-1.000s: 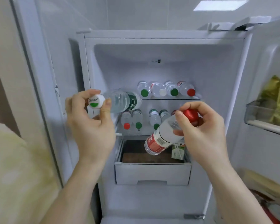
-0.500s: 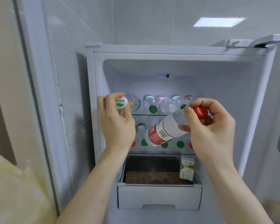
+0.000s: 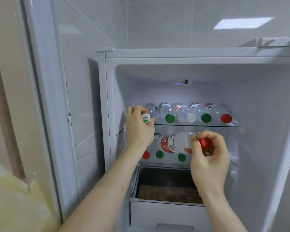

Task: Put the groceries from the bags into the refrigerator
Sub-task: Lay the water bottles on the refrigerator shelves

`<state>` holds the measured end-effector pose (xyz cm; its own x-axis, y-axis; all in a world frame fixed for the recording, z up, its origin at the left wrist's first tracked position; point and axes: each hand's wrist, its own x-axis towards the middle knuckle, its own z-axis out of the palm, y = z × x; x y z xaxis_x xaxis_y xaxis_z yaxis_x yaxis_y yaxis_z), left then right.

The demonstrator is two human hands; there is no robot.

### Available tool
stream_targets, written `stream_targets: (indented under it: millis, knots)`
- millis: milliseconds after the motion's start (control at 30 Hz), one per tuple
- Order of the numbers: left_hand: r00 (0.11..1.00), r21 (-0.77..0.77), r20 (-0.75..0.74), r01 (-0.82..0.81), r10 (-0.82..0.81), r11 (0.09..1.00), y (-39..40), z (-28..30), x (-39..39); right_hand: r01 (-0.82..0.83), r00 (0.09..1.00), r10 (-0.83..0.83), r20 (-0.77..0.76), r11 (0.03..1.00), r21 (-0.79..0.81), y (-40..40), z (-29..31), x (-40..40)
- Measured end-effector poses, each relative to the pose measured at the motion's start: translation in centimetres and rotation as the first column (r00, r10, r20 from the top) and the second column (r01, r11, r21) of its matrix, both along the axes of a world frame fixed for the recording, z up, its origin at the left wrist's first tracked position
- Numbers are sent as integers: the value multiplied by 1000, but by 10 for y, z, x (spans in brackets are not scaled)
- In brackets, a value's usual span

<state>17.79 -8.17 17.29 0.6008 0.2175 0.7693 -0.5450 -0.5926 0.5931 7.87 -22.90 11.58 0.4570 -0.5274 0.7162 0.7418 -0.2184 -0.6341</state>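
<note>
Pinching the white-and-green cap of a water bottle (image 3: 151,111), the left hand (image 3: 138,129) holds it lying at the left end of the upper glass shelf (image 3: 196,125) of the refrigerator (image 3: 266,131). Just right of that grip four more bottles lie side by side, caps facing out: a green-capped bottle (image 3: 167,113), a white-capped bottle (image 3: 185,113), a second green-capped bottle (image 3: 202,113) and a red-capped bottle (image 3: 220,113), filling the rest of the shelf.

The right hand (image 3: 208,158) curls its fingers and thumb round the neck and red cap of a red-labelled bottle (image 3: 174,143), held lying crosswise in front of the lower shelf, its base pointing toward the left wrist. Behind and below this grip lie more bottles, showing a red cap (image 3: 146,154) and two green caps (image 3: 159,154); the held bottle and the hand hide the rest of that row, so their number is unclear. Beneath the right hand an open drawer (image 3: 166,213) sticks out, with something brown lying in it. Left of the left arm stands a tiled wall (image 3: 90,81).
</note>
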Motion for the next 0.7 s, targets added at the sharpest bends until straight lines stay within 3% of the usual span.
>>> stream_targets:
  millis: [333,533,700]
  knots:
    - [992,8,-98,77,-76,997,-6,1,24,99,990,-96,101,995,-31,-4,-39,51]
    - [979,-37,-149,134,-138,990,-8,4,34,64,998,-62,16,989,-131,-3,-54,80]
    - [971,-31,-183,153,-156,988,-6,5,40,26,985,-73,-153,957,-290,-4,-68,107]
